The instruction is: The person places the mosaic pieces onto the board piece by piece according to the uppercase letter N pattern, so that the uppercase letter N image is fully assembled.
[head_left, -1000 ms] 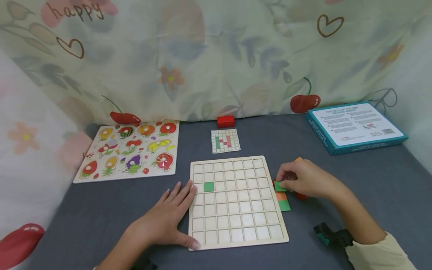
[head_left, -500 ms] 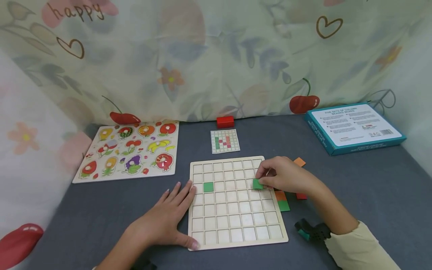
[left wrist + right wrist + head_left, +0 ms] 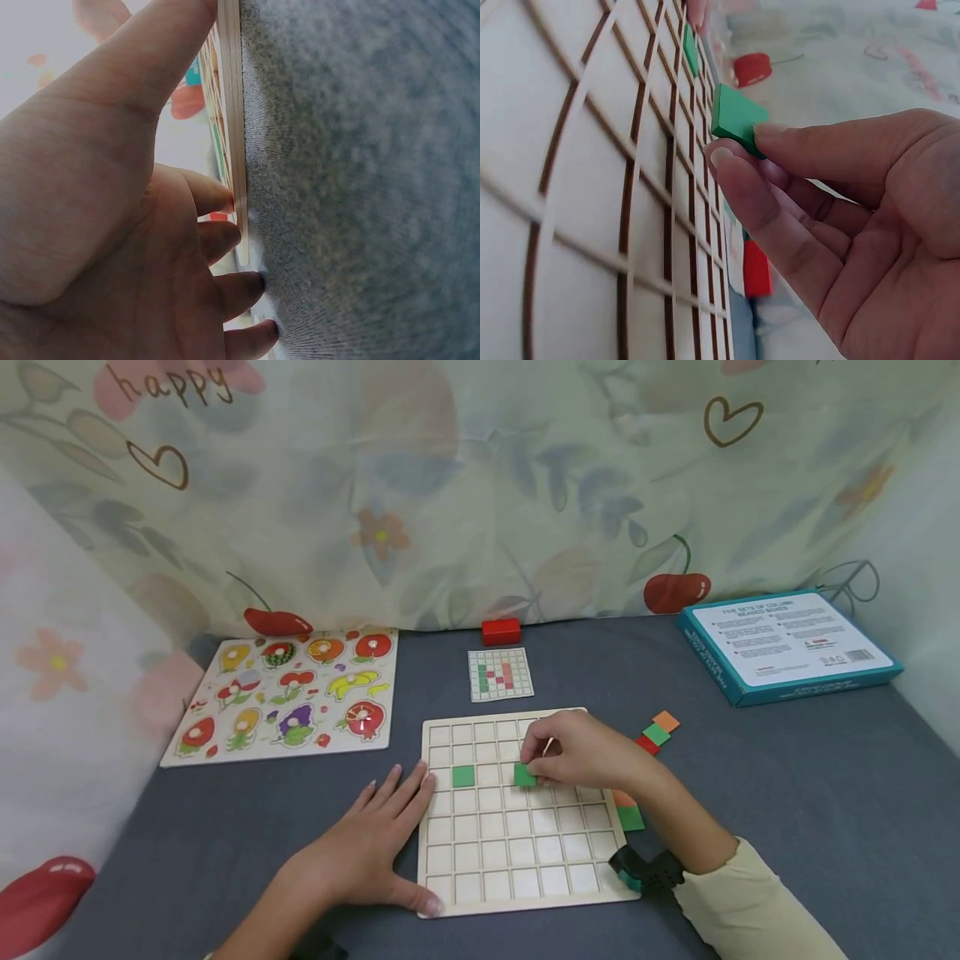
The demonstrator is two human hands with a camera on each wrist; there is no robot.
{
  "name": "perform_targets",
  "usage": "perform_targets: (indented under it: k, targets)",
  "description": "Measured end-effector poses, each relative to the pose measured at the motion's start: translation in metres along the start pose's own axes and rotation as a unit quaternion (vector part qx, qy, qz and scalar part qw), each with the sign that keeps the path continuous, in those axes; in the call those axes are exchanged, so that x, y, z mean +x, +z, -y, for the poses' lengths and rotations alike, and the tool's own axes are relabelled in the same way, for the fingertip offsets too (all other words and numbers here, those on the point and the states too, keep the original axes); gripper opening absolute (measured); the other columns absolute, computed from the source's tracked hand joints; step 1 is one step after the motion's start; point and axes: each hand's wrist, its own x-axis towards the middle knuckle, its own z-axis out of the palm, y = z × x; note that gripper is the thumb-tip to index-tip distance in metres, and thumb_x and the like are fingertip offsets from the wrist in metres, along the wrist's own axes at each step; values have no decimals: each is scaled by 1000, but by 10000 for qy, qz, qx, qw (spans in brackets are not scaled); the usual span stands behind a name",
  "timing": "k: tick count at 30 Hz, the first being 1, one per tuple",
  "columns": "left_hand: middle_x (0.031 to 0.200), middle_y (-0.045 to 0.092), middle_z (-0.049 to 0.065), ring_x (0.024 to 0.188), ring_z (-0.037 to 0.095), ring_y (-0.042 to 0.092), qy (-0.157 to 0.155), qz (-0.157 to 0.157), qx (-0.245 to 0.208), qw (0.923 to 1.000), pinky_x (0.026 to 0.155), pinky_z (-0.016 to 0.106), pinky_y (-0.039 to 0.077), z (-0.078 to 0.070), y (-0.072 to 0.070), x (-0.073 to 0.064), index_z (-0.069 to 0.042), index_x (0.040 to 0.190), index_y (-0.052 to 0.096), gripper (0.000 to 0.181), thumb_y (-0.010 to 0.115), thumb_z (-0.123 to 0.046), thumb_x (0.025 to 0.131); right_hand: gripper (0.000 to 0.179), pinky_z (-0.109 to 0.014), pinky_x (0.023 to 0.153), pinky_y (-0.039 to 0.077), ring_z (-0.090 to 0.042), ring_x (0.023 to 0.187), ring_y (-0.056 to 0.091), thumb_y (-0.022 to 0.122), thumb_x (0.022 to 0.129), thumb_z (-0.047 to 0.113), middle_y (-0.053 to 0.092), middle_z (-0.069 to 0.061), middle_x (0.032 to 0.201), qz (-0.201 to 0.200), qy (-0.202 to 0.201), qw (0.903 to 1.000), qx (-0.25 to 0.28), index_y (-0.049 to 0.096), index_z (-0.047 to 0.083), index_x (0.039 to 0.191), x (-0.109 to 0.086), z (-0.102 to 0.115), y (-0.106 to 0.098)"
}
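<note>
My right hand (image 3: pixel 581 752) pinches a green square tile (image 3: pixel 736 116) between thumb and fingers, over the wooden grid board (image 3: pixel 517 883). In the right wrist view the tile is held at a tilt, apart from the board's slots. Another green tile (image 3: pixel 463 776) sits in a slot of the third row, second from the left. My left hand (image 3: pixel 367 852) lies spread at the board's left edge, its thumb on the near corner and its fingertips touching the side. The left wrist view shows those fingers (image 3: pixel 244 292) against the board's edge and the cloth.
Orange, green and red tiles (image 3: pixel 656 734) lie right of the board, with more tiles (image 3: pixel 630 817) against its edge. Behind it are a pattern card (image 3: pixel 500 674) and a red block (image 3: pixel 501 632). A fruit puzzle (image 3: pixel 285 693) lies left; a blue box (image 3: pixel 787 643) lies back right.
My right hand has carried the green tile leftward from the loose tiles at the right to above the board's middle columns. My left hand has stayed in place.
</note>
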Motion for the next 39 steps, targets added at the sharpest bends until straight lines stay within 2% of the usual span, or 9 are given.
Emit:
perform_targets:
  k: [4, 10, 18, 28, 39]
  targets:
    - [168, 3, 0, 152, 32, -2, 33, -21, 4, 10000, 117, 61, 5, 1, 1, 0, -17, 163, 14, 135, 68, -87, 60, 13, -32, 67, 53, -18, 67, 65, 72, 87, -4, 67, -1, 76, 33, -16, 10000, 38, 71, 8, 84, 5, 6, 5]
    - [168, 3, 1, 152, 33, -1, 2, -25, 19, 10000, 117, 61, 6, 1, 0, -1, -17, 163, 15, 135, 68, -86, 60, 14, -30, 66, 53, -15, 68, 65, 73, 86, -6, 67, 1, 77, 23, -186, 9998, 2, 71, 7, 82, 12, 11, 13]
    - [168, 4, 1, 152, 33, -1, -60, 12, -1, 10000, 117, 61, 6, 1, 1, -1, -17, 163, 14, 135, 69, -86, 60, 15, -27, 61, 51, -12, 65, 62, 72, 85, -6, 66, 3, 74, 95, -120, 9999, 3, 71, 8, 80, 24, 21, 24]
    - [168, 3, 0, 152, 32, -1, -8, -19, 37, 10000, 117, 60, 5, 2, 1, 0, -18, 163, 14, 135, 67, -87, 60, 16, -27, 66, 49, -11, 71, 58, 74, 86, -1, 64, 8, 70, 99, -188, 9989, -414, 71, 13, 78, 40, 28, 42]
    - [168, 3, 0, 152, 32, -1, 22, -25, 16, 10000, 118, 59, 5, 1, 0, 0, -17, 163, 14, 134, 69, -86, 61, 17, -28, 64, 47, -9, 67, 55, 73, 83, 0, 60, 10, 68, 28, -355, 9964, -763, 69, 15, 75, 45, 33, 53]
